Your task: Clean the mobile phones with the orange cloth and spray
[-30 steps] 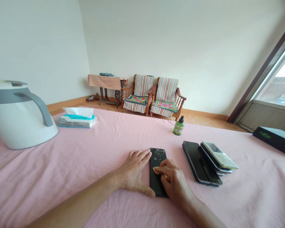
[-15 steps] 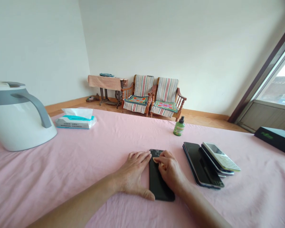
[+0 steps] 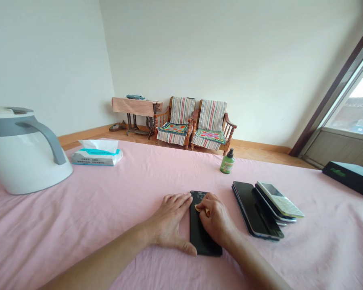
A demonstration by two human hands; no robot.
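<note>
A black smartphone (image 3: 196,229) lies flat on the pink tablecloth (image 3: 115,197), with pale specks at its far end. My left hand (image 3: 169,223) rests palm down along its left side, fingers stretched out and thumb at the near left corner. On the phone's upper part, my right hand (image 3: 216,219) presses a small yellowish cloth (image 3: 207,212), pinched between bent fingers. Most of that cloth is hidden under the fingers. To the right lie two stacks of phones, a black-screened one (image 3: 254,209) on top of one and a white one (image 3: 280,199) on the other.
A green spray bottle (image 3: 227,162) stands beyond the phones. At the left are a large white-grey jug (image 3: 24,157) and a tissue pack (image 3: 95,155). A black box (image 3: 347,179) sits at the right edge. Two wooden armchairs (image 3: 211,121) stand by the wall.
My right hand has shifted very slightly toward me with the cloth on the phone. My left hand stays in place, and the view has moved a little.
</note>
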